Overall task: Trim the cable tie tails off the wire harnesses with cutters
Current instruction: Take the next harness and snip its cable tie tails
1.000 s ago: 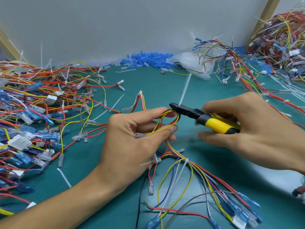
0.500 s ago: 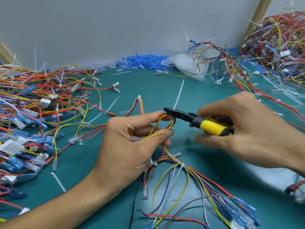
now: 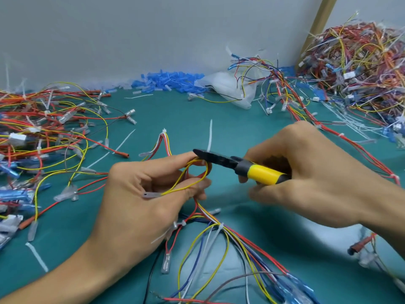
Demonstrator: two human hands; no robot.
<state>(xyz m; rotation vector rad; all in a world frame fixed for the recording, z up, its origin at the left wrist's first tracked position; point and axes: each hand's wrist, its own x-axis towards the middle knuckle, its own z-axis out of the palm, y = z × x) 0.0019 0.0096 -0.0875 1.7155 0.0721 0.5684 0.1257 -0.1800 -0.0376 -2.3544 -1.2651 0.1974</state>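
On teal mat (image 3: 241,128): left harness heap (image 3: 43,128), right harness heap (image 3: 361,69); grey wall (image 3: 131,36) behind.

One pair of cutters (image 3: 230,163), yellow-handled. One harness (image 3: 241,239) at the front of the bench (image 3: 175,110), with three white tie tails (image 3: 210,134) on it that I can count, one standing upright. Two big heaps of harnesses, the left heap (image 3: 43,132) and the right heap (image 3: 361,69), and a third, smaller bunch (image 3: 269,84) between them. One pile of blue sleeves (image 3: 168,81). One clear bag (image 3: 225,88). Four loose cut tails (image 3: 129,139) beside the left heap. The wires in the heaps are too tangled to count.
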